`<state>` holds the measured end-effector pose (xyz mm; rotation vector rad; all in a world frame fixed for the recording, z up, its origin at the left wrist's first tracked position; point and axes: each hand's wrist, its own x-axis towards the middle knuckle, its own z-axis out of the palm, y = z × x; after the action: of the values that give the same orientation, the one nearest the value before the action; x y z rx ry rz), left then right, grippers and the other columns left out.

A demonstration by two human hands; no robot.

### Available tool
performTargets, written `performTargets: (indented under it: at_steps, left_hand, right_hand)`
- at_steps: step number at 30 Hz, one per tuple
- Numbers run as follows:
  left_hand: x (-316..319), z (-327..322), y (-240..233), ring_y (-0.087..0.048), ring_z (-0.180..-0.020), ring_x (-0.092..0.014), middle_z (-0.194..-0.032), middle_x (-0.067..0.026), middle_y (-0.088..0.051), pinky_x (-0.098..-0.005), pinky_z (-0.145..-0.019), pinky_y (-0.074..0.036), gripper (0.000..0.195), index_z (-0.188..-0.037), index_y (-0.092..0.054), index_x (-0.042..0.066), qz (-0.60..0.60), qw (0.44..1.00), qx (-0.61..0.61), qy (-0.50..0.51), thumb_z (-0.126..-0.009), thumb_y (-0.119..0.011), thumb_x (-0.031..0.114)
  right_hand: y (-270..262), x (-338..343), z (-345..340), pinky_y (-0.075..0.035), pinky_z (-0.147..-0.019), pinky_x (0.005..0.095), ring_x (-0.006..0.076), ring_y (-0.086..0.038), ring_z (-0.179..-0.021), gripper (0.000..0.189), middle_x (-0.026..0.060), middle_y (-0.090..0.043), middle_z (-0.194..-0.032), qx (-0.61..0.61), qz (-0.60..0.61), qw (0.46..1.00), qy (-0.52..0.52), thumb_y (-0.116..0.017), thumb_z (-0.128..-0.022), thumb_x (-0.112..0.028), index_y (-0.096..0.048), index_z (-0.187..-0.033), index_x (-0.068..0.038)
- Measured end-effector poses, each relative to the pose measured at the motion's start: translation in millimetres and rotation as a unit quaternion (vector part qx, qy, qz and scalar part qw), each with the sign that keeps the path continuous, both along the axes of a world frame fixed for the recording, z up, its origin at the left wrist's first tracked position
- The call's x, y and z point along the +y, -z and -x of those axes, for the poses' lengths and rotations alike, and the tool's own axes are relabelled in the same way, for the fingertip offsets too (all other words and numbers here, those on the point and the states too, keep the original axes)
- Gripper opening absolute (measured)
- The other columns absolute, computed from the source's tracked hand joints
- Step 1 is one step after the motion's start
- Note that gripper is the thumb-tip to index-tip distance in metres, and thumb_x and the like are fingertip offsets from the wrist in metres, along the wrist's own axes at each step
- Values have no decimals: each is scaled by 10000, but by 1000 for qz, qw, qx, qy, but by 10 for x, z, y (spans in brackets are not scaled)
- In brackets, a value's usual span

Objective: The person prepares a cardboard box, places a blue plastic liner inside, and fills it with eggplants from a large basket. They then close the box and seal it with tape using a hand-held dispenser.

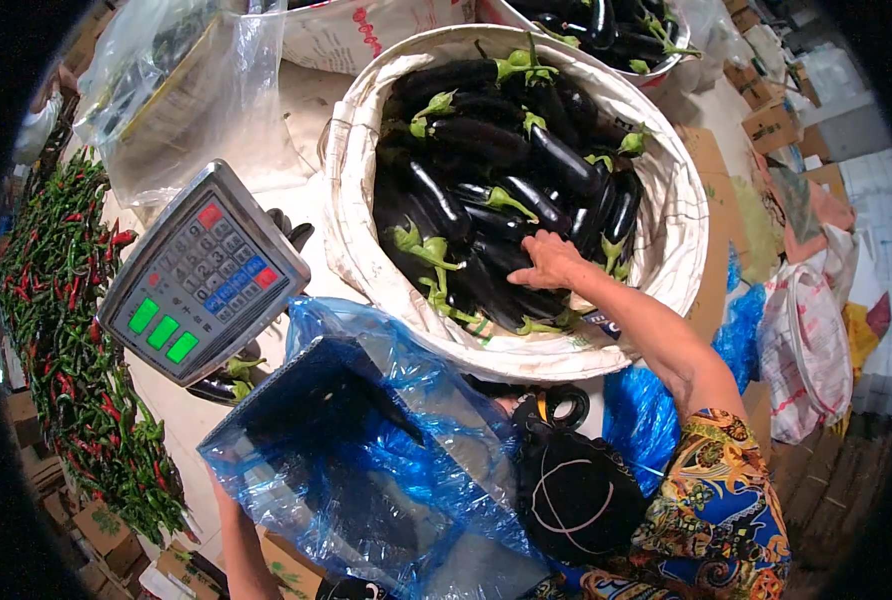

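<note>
My right hand reaches into a wide round basket with a white woven lining rolled over its rim. It lies over dark purple eggplants with green stems, fingertips against them and thumb apart from the fingers. No eggplant is plainly gripped. Close in front of me, a box lined with blue plastic film is tilted with its mouth facing up. One dark, long shape shows inside it, probably an eggplant. My left forearm runs up beside the box; the hand itself is hidden behind it.
A digital scale's keypad head stands left of the basket, close to the box. Heaped green and red chillies lie at far left. More eggplants fill a container at the top. Blue plastic film and a white sack lie right.
</note>
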<state>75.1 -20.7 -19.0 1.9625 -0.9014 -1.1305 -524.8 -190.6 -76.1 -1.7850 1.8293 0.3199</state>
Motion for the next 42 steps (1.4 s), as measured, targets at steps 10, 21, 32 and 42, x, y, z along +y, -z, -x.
performTargets:
  at_steps: [10,21,32,42]
  left_hand:
    - [273,20,12,-567,-955,-156,-1177,-69,-587,-303,-768,-472,391,-1245,-521,1,-23,1000,9,-17,-955,-538,263]
    - [148,291,-553,-595,-820,-95,-983,-32,-646,-220,-702,-476,220,-1116,-613,6,47,996,59,-44,-941,-559,129]
    - [-407,1674,-1905,-615,-967,-195,-1153,-162,-606,-296,-811,-498,460,-1318,-490,-14,95,985,110,94,-916,-598,184]
    - [-544,1969,-2139,-562,-1095,-208,-1225,-80,-568,-343,-916,-461,783,-1399,-388,18,153,924,314,153,-761,-735,312]
  right_hand:
    - [347,-524,-687,-450,-926,457,364,-494,-1090,400,218,-540,-1115,-57,273,959,47,-630,-862,-304,-580,-1098,14]
    - [328,-707,-604,-516,-738,371,222,-642,-821,363,103,-678,-902,-464,-146,802,347,-733,-785,-314,-659,-964,-8]
    - [-1345,619,-441,-432,-1043,487,376,-578,-1149,573,250,-558,-1255,-791,-286,472,265,-613,-891,-202,-413,-1345,85]
    - [-2001,720,-1536,-481,-815,260,101,-566,-847,488,25,-608,-1006,-614,-397,682,-19,-647,-908,-332,-553,-1259,-6]
